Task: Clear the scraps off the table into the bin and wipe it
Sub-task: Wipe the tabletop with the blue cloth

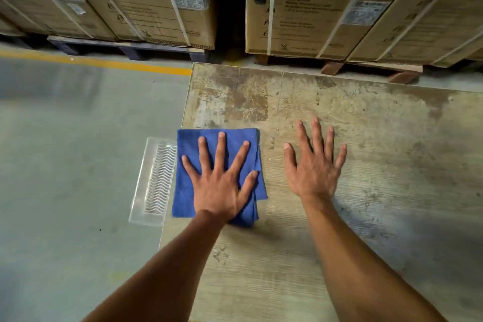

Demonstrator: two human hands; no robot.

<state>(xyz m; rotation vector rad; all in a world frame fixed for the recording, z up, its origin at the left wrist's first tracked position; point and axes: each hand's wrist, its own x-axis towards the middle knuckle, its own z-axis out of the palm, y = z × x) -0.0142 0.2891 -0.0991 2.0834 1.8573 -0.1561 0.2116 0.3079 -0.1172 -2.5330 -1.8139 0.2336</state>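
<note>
- Left hand (222,185), all 5 fingers spread wide and straight, presses flat on a folded blue cloth (188,191) at the left edge of the worn table (379,138).
- Right hand (315,172), fingers likewise splayed, rests flat on bare tabletop just beside the cloth, holding nothing.
- Left of the cloth, a clear plastic tray (154,180) with wavy ribs lies lower down, on the grey floor (65,165).
- Beyond both hands stand strapped cardboard cartons (313,8) on pallets.
</note>
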